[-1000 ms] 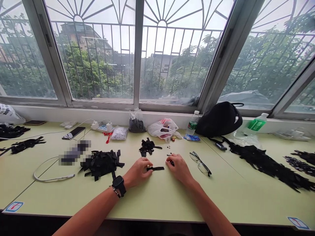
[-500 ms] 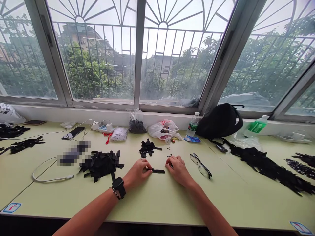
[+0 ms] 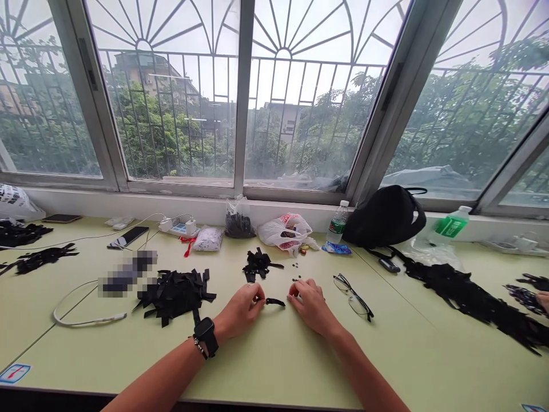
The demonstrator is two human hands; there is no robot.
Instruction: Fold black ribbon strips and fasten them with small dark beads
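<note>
Curling in over the table, my left hand [image 3: 240, 309] has its fingertips at the left end of a black strip [image 3: 275, 301]. They hide that end, so I cannot tell whether they truly pinch it. My right hand [image 3: 311, 306] sits just beside the strip's other end, fingers bent and tips down; whether they hold anything small, I cannot tell. The strip lies between my hands, and it has just changed: a moment ago it lay flat and straight, and now its free end arches in a shallow curve and less of it shows. My hands have also drawn in around it.

A watch [image 3: 206, 333] sits on my left wrist. Room is tight sideways: a heap of black strips [image 3: 174, 294] lies left of my left hand, and glasses [image 3: 354, 296] lie just right of my right. The table's front edge [image 3: 51, 390] runs beneath my forearms. Just ahead of my fingers are small dark beads [image 3: 295, 273] and a small bunch of strips [image 3: 257, 264]. Beyond, a long band of strips [image 3: 467, 297] stretches along the right, near someone else's fingers [image 3: 544, 299] entering at the picture's edge. Farther off, by the window, sit a black bag [image 3: 384, 217] and a plastic bag [image 3: 283, 232].
</note>
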